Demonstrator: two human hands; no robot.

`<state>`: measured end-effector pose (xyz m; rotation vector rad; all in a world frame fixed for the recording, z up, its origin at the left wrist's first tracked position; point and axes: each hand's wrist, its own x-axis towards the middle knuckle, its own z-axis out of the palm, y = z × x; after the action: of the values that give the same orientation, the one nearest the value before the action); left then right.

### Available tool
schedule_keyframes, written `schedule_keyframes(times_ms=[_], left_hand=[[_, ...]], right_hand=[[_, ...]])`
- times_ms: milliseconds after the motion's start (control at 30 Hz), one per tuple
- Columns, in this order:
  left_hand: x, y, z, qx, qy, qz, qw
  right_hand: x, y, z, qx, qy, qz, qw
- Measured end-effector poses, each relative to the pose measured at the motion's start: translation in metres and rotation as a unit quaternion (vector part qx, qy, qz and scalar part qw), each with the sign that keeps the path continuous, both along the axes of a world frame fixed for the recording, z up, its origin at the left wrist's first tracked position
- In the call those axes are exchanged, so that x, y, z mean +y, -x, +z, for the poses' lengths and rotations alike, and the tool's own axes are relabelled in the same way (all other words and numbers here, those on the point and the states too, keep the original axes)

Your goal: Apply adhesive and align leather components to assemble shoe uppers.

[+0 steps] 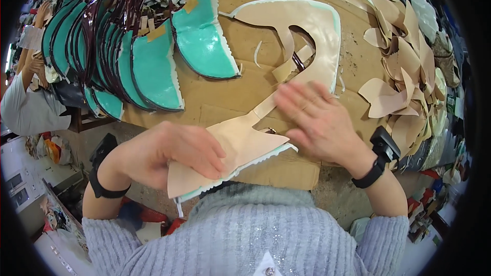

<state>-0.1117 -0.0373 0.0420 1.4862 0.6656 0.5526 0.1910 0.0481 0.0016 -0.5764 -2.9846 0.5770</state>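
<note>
A beige leather piece [238,133] with a white ragged edge and a teal underside lies partly over the table's near edge. My left hand [179,151] has its fingers bent over this piece, pressed together, with the thumb mostly hidden. From it a narrow beige strip runs up beneath my right hand [317,120], toward a larger curved beige leather piece [327,46]. That hand is smeared by motion, but its fingers are stretched out flat on the leather. Whether strip and curved piece are joined is hidden under it. A dark shiny cord [298,61] shows inside the curve.
Teal half-round pieces [156,66] with dark edging and cords stand in an overlapping row at the left. Beige leather cutouts [399,71] pile up at the right. Brown cardboard [220,94] covers the table. Another person's sleeve [30,105] shows at the far left.
</note>
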Motion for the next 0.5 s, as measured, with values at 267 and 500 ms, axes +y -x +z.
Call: schedule_keyframes(times_ms=[267, 500], left_hand=[[-0.001, -0.004, 0.003, 0.030, -0.036, -0.014, 0.999], [-0.004, -0.011, 0.005, 0.079, -0.086, -0.030, 0.993]], right_hand=[[-0.023, 0.011, 0.001, -0.007, 0.029, -0.059, 0.998], [-0.037, 0.027, -0.001, 0.073, 0.044, -0.056, 0.995]])
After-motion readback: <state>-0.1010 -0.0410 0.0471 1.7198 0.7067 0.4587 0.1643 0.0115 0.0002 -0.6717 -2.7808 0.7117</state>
